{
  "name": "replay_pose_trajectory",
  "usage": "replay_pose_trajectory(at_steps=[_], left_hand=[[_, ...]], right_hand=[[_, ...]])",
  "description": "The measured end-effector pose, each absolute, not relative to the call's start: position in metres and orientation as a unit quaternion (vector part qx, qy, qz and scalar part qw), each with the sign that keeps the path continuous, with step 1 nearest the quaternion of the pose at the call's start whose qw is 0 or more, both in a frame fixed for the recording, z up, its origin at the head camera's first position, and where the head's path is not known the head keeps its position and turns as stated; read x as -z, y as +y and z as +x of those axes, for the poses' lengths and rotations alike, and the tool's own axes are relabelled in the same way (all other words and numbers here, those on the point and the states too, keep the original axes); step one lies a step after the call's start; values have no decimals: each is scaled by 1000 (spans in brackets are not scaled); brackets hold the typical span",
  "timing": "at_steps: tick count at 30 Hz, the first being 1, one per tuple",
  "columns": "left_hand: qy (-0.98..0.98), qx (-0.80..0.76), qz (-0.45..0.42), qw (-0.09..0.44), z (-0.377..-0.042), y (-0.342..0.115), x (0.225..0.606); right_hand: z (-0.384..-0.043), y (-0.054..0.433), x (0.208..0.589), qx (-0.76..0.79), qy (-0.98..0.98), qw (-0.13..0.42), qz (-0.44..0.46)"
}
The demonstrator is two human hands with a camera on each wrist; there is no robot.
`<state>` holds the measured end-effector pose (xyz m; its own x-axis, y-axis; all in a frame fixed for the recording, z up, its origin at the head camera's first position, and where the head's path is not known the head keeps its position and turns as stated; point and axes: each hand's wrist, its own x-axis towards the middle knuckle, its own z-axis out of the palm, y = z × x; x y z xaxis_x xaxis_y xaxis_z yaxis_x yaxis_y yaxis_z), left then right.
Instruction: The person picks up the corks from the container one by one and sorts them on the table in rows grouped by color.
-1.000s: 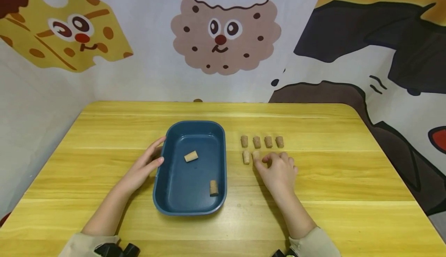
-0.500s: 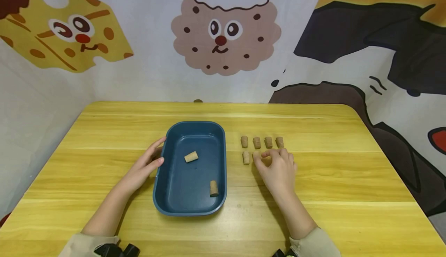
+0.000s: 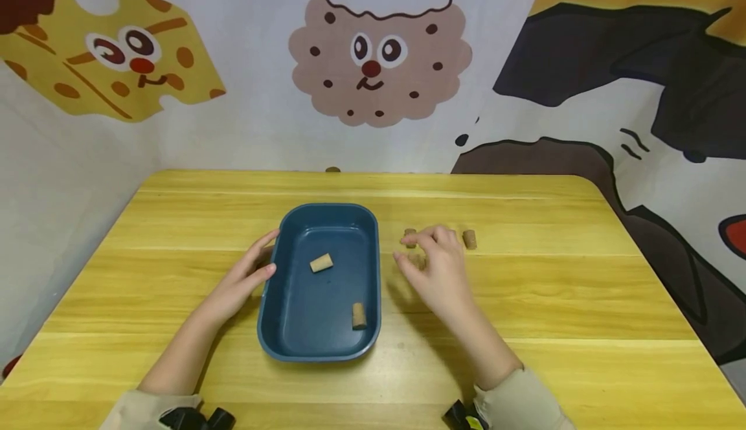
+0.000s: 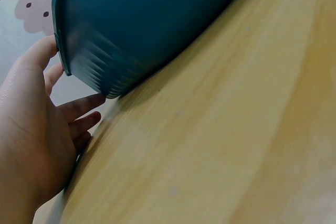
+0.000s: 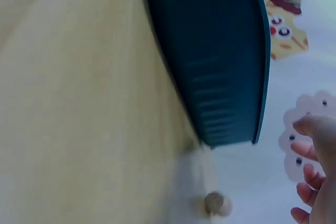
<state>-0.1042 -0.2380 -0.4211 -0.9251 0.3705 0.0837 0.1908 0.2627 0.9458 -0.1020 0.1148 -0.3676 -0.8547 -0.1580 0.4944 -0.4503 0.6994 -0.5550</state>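
A blue rectangular tub (image 3: pixel 320 346) holds two cork stoppers, a pale cork (image 3: pixel 321 262) lying slanted and a browner cork (image 3: pixel 358 316) near its lower right corner. My left hand (image 3: pixel 239 281) rests against the tub's left side, thumb and fingertips touching it with the fingers fairly straight. Right of the tub, my right hand (image 3: pixel 440 271) hovers over the rows of corks, thumb and forefinger parted, nothing seen between them. It partly covers a back-row cork (image 3: pixel 410 237) and a front-row cork (image 3: pixel 418 260); other corks are hidden. The rightmost cork (image 3: pixel 469 239) shows fully.
Everything stands on a yellow wood-grain table (image 3: pixel 524 300). A cartoon-printed cloth (image 3: pixel 233 138) hangs behind its far edge. In the right wrist view one blurred cork (image 5: pixel 214 203) stands on the table, beyond the dark tub wall (image 5: pixel 220 66).
My right hand has moved left, away from the front-row cork at its fingertips, and its thumb and forefinger have parted. The left hand and the tub stay put.
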Motion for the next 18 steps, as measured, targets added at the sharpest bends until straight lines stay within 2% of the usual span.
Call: replay_pose_trajectory(at_steps=[4,10,18], left_hand=[[792,-579,177,78,-104,-238,421],[792,-579,178,78,-104,-237,420],[794,-576,175,79,-104,-238,420]], right_hand=[[-106,99,356,-320,-901,191,220],[-112,73,345,-263,-923,152,238],[-121,42,348,-196,-935,119,269]])
